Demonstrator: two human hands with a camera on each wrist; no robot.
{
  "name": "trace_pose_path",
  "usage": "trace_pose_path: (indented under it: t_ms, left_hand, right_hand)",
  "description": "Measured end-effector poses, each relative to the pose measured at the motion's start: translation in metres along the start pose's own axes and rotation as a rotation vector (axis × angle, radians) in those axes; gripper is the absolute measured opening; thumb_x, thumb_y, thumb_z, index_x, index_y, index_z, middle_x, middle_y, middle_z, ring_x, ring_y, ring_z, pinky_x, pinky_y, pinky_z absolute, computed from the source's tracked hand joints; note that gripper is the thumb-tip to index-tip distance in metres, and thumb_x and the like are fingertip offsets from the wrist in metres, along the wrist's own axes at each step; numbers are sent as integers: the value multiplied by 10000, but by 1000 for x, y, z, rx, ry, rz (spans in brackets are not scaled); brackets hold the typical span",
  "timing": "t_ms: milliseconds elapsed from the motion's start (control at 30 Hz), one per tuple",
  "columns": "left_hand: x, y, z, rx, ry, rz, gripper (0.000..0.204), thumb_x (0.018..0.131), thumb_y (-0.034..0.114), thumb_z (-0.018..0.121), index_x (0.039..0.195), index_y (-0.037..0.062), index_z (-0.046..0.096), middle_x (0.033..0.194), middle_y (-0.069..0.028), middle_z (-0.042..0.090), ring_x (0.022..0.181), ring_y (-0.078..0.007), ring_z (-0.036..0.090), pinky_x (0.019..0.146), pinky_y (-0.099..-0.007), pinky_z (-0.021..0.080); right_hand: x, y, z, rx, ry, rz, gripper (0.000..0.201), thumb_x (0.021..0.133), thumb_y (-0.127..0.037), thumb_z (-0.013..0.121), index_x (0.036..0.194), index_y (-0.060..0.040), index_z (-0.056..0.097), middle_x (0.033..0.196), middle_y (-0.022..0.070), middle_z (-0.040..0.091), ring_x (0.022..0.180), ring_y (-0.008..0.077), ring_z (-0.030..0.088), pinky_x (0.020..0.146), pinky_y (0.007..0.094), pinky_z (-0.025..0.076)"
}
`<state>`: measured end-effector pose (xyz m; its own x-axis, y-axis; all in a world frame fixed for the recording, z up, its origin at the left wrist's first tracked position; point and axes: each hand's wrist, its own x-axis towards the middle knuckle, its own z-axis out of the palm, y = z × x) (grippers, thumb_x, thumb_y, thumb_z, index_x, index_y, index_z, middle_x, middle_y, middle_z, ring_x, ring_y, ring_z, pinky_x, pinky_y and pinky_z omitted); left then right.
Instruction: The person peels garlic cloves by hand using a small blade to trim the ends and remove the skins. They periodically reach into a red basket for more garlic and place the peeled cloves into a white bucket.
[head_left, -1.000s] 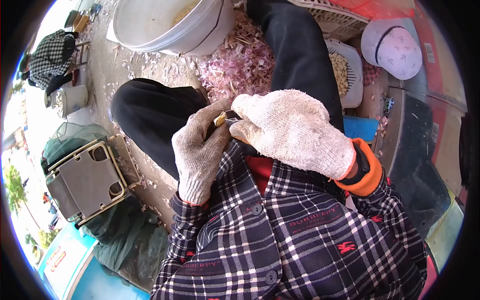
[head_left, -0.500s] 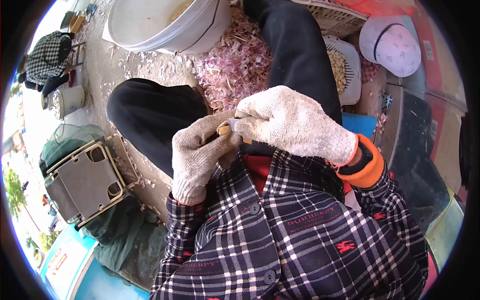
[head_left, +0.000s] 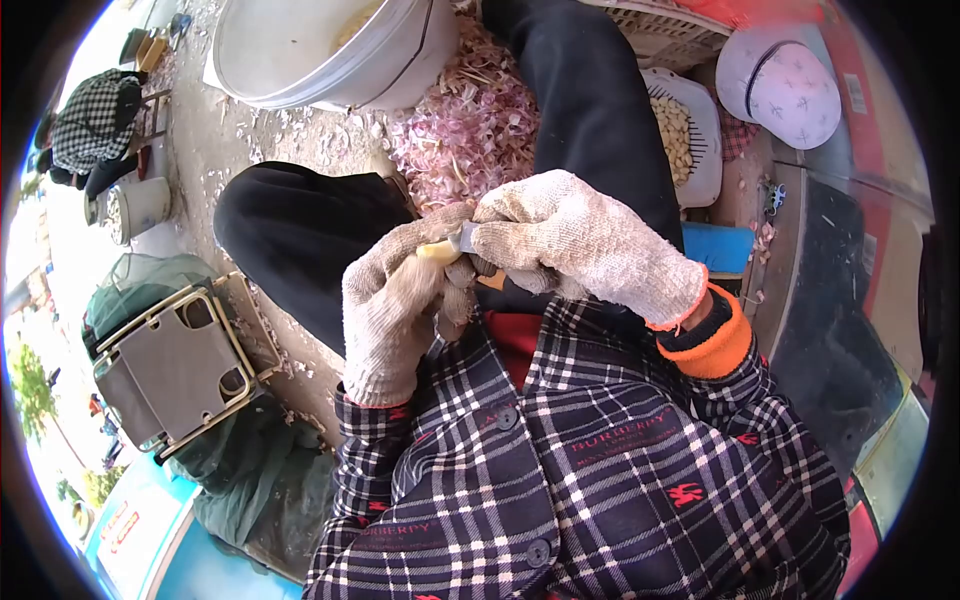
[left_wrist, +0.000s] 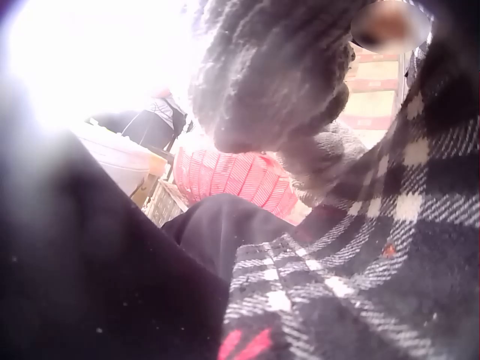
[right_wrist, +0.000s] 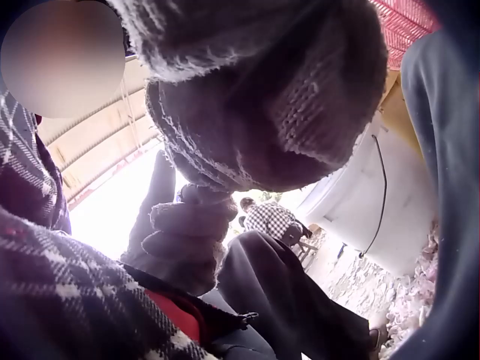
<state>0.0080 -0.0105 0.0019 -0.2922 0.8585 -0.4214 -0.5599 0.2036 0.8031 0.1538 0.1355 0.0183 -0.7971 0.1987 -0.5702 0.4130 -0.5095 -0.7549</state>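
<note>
Both hands wear knitted work gloves and meet over the lap in the head view. My left hand pinches a pale yellow garlic clove between thumb and fingers. A small knife is gripped in my right hand, its short metal blade right at the clove's end. Most of the knife is hidden by the glove. From the right wrist, the right glove fills the top, with the curled left glove below it. The left wrist view shows the dark underside of the left glove.
Pinkish garlic skins lie heaped between the legs, beside a large white bucket. A white basket of peeled cloves stands past the right leg, near a pale hat. Left are a folding chair and a seated person.
Both hands have shifted slightly and the right hand has turned, baring its lower fingers. More of the clove now shows above the left fingers. The clove and knife stay held.
</note>
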Motion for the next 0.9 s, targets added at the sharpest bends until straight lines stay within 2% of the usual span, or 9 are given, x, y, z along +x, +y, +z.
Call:
trace_pose_path:
  t_ms: [233,300,367,500,533,567,633,667,900]
  left_hand:
    - [4,-3,-5,-121,109,-7,420,981,278,581,1199,-80,582,771,-105,655,484,-112,554,407,-215,427]
    - [4,-3,-5,-118,135,-14,447,973,298,595,1222,-73,573,763,-92,644,481,-105,539,418,-206,418]
    - [7,-8,-6,-113,114,42,476,962,336,619,1245,-44,569,757,-58,573,489,-83,464,399,-185,356]
    - [7,-9,-6,-106,114,39,505,948,331,638,1284,-39,562,783,-38,551,558,-90,481,435,-203,359]
    - [6,-8,-5,-104,115,41,505,948,331,638,1284,-39,562,783,-38,551,558,-90,481,435,-203,359]
    - [5,-5,-4,-65,135,35,471,948,298,636,1270,-42,580,805,-40,596,581,-87,516,478,-192,384]
    - [2,0,-1,-23,158,25,438,948,266,634,1256,-44,599,827,-42,640,605,-84,550,521,-181,409]
    - [1,3,1,41,184,23,416,951,243,623,1252,-44,603,850,-41,648,622,-74,553,541,-175,413]
    - [-4,9,13,235,221,-1,276,977,110,565,1218,-5,637,925,-20,660,692,-21,542,615,-151,429]
  right_hand:
    - [-9,13,-13,193,-102,-10,285,966,-327,617,859,-64,640,602,-33,510,479,28,406,417,202,302]
    - [-15,16,-16,218,-53,37,316,980,-350,594,863,-61,643,623,-25,531,476,21,401,412,192,284]
    - [-15,18,-16,156,73,58,324,975,-374,601,960,-51,624,631,-42,499,439,2,304,391,183,214]
    - [-10,7,2,126,168,1,342,981,-388,591,1007,-48,610,682,-48,528,479,-25,329,416,158,222]
    - [-4,8,0,24,164,28,334,973,-382,605,1031,-54,608,679,17,574,464,73,449,429,228,327]
    - [1,14,3,23,159,24,334,973,-382,605,1031,-54,608,679,17,574,464,73,449,429,228,327]
    - [7,28,11,-709,378,-354,307,947,-367,626,1059,-82,605,737,132,624,561,254,600,509,360,440]
    - [5,31,11,-756,374,-397,305,923,-371,638,1069,-106,605,788,191,630,720,375,641,609,462,473]
    - [0,14,19,-901,338,-338,319,893,-401,662,1023,-114,612,715,156,627,707,366,641,599,460,474]
